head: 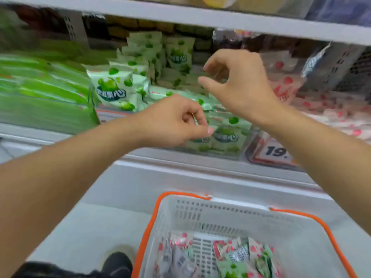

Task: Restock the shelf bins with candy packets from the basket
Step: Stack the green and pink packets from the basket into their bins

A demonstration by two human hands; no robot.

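Shelf: you face a white store shelf with another white shelf board just above it; the whole view is blurred.
Floor: pale grey floor below, with your dark shoe at the lower left.
Middle bin: a clear bin at the shelf's front edge holds green-and-white candy packets, some standing in rows at the back, some lying flat in front.
Neighbours: bright green flat packs fill the space to the left; pink-and-white packets fill the bin to the right, above a red-edged price tag.
Left hand: your left hand is curled at the bin's front, thumb and fingers pinching a green packet's top edge.
Right hand: your right hand hovers above the flat packets with loosely bent fingers, grasping nothing you can see.
Basket: the white basket with orange handles sits below the shelf, near you, with mixed pink and green packets at its bottom.
In the way: your forearms cross over the bin's front and hide part of it.
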